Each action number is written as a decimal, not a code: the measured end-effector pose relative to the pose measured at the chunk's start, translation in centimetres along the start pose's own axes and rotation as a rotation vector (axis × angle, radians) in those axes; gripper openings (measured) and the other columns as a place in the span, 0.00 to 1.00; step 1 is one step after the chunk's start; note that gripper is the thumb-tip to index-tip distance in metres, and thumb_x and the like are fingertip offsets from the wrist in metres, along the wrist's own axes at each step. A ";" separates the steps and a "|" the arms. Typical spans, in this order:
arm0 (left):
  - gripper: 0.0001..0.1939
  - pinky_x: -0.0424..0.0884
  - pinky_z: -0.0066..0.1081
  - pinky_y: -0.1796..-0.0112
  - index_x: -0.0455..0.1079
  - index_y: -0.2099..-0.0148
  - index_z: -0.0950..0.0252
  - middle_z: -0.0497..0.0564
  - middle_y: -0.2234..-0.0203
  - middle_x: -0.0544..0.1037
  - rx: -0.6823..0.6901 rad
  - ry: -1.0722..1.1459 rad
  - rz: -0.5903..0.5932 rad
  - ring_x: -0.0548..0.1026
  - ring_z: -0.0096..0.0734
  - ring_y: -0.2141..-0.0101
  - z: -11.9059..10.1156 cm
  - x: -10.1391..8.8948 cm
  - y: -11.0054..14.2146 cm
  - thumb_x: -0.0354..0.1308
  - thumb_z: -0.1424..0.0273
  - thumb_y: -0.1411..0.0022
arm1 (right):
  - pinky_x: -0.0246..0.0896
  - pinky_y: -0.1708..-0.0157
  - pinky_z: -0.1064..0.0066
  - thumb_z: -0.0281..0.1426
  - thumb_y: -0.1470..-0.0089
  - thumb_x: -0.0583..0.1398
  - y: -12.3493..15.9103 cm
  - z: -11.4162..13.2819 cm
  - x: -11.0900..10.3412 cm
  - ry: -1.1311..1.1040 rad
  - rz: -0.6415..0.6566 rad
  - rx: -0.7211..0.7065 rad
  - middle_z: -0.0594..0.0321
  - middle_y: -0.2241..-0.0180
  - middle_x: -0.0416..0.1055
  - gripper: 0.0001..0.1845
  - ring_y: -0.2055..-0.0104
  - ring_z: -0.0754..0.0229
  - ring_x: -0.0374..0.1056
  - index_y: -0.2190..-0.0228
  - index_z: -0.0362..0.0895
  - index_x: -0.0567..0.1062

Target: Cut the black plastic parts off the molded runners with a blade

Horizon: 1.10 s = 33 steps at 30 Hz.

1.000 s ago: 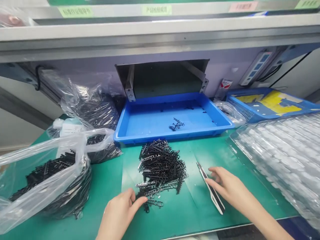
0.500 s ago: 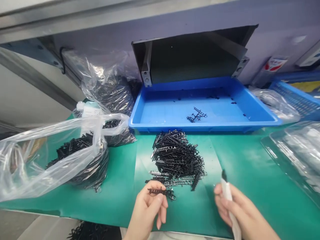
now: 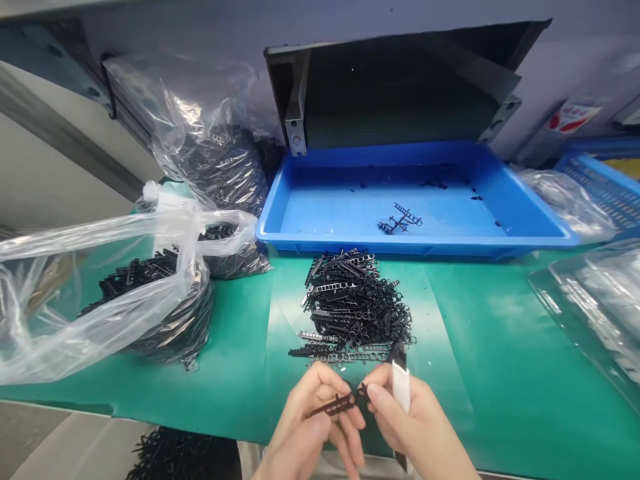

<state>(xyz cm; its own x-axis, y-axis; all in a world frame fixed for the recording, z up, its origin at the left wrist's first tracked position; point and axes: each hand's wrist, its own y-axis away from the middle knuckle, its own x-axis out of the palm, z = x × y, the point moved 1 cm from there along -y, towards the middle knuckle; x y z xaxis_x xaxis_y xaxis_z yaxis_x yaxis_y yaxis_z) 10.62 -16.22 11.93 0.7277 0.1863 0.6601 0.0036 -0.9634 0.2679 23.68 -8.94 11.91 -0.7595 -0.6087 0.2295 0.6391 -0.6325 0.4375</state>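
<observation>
My left hand point(image 3: 315, 420) pinches a small black plastic strip point(image 3: 334, 405) with ladder-like openings, low in the head view near the table's front edge. Beside it, my right hand point(image 3: 407, 413) grips a slim tool point(image 3: 401, 387) with a white-wrapped handle and dark ends; its exact kind is unclear. The thumb and forefinger of that hand also meet the right end of the strip. Just beyond both hands lies a heap of similar black plastic strips point(image 3: 353, 303), some with rings at their ends.
Behind the heap stands a blue tray point(image 3: 420, 247) with a few black pieces inside, under a dark chute point(image 3: 395, 100). Clear bags of black parts point(image 3: 170, 327) fill the left. Transparent plastic trays point(image 3: 595, 300) lie at the right on the green table mat point(image 3: 493, 373).
My right hand has moved left with the tool and now meets the strip in my left hand. The left hand has shifted slightly right. The view has tilted a little downward.
</observation>
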 end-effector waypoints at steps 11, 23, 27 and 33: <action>0.22 0.47 0.22 0.82 0.62 0.60 0.62 0.38 0.86 0.57 -0.344 -0.455 -0.094 0.51 0.18 0.85 -0.6 0.8 0.6 0.49 0.48 0.45 | 0.48 0.84 0.75 0.51 0.42 0.42 1.9 0.5 -1.1 0.036 -0.151 -0.073 0.66 0.75 0.63 0.28 0.82 0.66 0.50 0.55 0.46 0.66; 0.24 0.50 0.26 0.76 0.60 0.58 0.61 0.41 0.78 0.56 -0.231 -0.388 -0.267 0.51 0.22 0.79 -0.2 1.6 0.8 0.49 0.47 0.45 | 0.65 0.72 0.70 0.31 0.38 0.44 2.7 1.0 -0.3 1.004 -0.104 -0.583 0.61 0.68 0.72 0.18 0.68 0.58 0.70 0.47 0.48 0.59; 0.23 0.51 0.25 0.76 0.59 0.59 0.61 0.41 0.79 0.55 -0.246 -0.327 -0.273 0.52 0.22 0.78 -0.1 1.8 0.8 0.50 0.48 0.46 | 0.66 0.73 0.69 0.31 0.38 0.44 2.4 0.6 0.0 1.127 -0.121 -0.622 0.59 0.71 0.71 0.20 0.70 0.57 0.69 0.47 0.44 0.61; 0.23 0.49 0.25 0.77 0.59 0.59 0.62 0.39 0.80 0.54 -0.239 -0.349 -0.232 0.51 0.21 0.80 -0.4 2.0 0.7 0.50 0.47 0.45 | 0.64 0.79 0.72 0.31 0.38 0.46 2.0 0.3 -0.1 1.187 -0.084 -0.654 0.58 0.74 0.71 0.19 0.72 0.58 0.69 0.48 0.41 0.65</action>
<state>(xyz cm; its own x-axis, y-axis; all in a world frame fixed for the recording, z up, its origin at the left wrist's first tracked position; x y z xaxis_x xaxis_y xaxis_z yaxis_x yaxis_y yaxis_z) 11.84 -16.43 13.70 0.9134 0.2754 0.2998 0.0649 -0.8256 0.5606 25.00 -10.03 13.06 -0.4495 -0.3897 -0.8038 0.7886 -0.5957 -0.1522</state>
